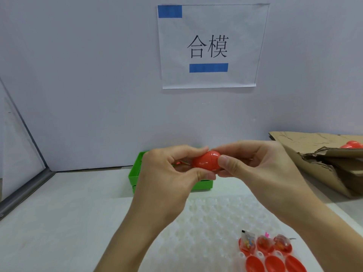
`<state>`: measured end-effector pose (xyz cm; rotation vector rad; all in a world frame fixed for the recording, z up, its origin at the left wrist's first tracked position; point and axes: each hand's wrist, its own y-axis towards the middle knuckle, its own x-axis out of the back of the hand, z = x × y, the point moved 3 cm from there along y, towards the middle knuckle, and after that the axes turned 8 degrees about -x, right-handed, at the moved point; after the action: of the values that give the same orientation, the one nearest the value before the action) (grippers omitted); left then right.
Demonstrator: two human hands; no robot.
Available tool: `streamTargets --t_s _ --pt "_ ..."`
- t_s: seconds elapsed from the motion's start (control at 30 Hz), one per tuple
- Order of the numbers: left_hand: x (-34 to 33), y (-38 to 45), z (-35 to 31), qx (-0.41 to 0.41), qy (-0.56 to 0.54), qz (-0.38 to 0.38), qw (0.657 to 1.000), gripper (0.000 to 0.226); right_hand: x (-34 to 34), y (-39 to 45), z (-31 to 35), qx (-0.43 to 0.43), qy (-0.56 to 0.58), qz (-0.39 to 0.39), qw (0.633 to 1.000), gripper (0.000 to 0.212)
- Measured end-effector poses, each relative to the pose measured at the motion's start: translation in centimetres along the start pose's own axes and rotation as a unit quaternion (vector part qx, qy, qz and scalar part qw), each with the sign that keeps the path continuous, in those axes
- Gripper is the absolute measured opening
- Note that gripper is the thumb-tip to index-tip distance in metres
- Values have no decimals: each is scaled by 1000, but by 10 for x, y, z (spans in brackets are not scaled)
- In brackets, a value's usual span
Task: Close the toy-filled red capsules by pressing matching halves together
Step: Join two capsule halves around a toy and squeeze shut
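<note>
Both hands hold 1 red capsule (206,160) above the green basket (135,173). The left hand (170,173) and right hand (255,165) pinch its 2 ends.

1. We work at a white table (59,222) that meets a pale wall panel at its far edge.
2. A green plastic basket (135,173) stands on the table near the far edge, partly hidden from view.
3. A clear bubble-cell tray (212,216) lies on the table nearer to us.
4. Three open red capsules (273,256) sit on the tray at its near right corner; the far halves hold bagged toys (247,240), the near halves lie hollow side up.
5. Torn brown cardboard (318,165) rests on the table at the right.
</note>
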<state>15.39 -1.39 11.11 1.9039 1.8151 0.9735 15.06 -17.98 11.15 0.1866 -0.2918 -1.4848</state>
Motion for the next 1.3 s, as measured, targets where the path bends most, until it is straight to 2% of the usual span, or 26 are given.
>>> streamTargets --t_s 0.03,0.17,0.4,0.6,0.73,0.87,0.97,1.1,1.3 --pt "0 0 0 -1 6 2 1000 39 0 0 1 9 -10 -5 1000 11" --pt "-3 -1 -5 -29 34 13 999 38 0 -2 5 34 -77 -29 996 29" --pt "-3 -1 -9 -31 0 -52 998 39 0 -4 8 47 22 -55 997 13" --pt "-2 -1 -9 -22 -5 -55 998 38 -3 -4 6 57 16 -63 996 20" --pt "-4 -1 -10 -29 6 -56 998 39 -2 -4 7 61 0 -60 996 12" --pt "-6 -2 -9 -38 9 -47 998 39 -2 -4 8 67 -31 -54 996 29" --pt "-8 -3 -7 -57 37 -30 997 40 -2 -4 7 67 -76 -61 993 34" --pt "-11 -5 -5 -100 105 -6 989 32 -2 -3 4 60 -117 -66 989 31" --pt "-16 -5 -6 -157 173 -29 972 33 -2 -5 4 70 -120 -81 987 34"
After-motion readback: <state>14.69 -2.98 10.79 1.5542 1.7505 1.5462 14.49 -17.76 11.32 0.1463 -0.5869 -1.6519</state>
